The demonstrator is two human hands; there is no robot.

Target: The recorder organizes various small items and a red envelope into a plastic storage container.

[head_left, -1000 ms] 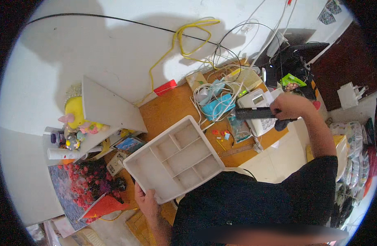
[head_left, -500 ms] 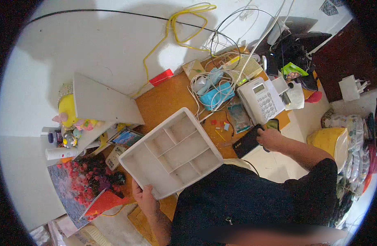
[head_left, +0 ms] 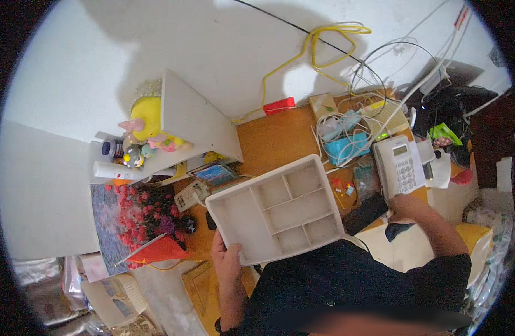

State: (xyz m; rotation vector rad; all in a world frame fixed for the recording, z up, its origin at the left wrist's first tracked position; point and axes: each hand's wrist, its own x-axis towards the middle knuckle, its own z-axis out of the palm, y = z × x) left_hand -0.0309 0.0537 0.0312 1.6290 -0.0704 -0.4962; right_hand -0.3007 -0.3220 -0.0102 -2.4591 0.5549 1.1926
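Observation:
A white plastic drawer organizer [head_left: 243, 224] with several compartments is tilted in front of my body. My left hand [head_left: 227, 259] grips its lower left edge, thumb over the rim. The compartments hold no objects, and their floors look stained. At the right, my right hand [head_left: 402, 208] is closed beside the lower edge of a white desk telephone [head_left: 387, 168]. A dark piece of what looks like cloth [head_left: 398, 231] hangs below its fingers. A flat black object [head_left: 367, 215] lies between that hand and the organizer, partly hidden.
The wooden desk [head_left: 268, 137] carries tangled white cables [head_left: 330, 151], a blue packet [head_left: 347, 147] and small red bits [head_left: 337, 183]. A white shelf [head_left: 199, 120] with toys stands at the left. Beside it are a red flower picture [head_left: 131, 218] and a calculator-like device [head_left: 190, 196].
The view has shifted, so the desk appears farther right. My right hand has moved off the black object toward the telephone's lower edge. My left hand still grips the organizer, now less tilted.

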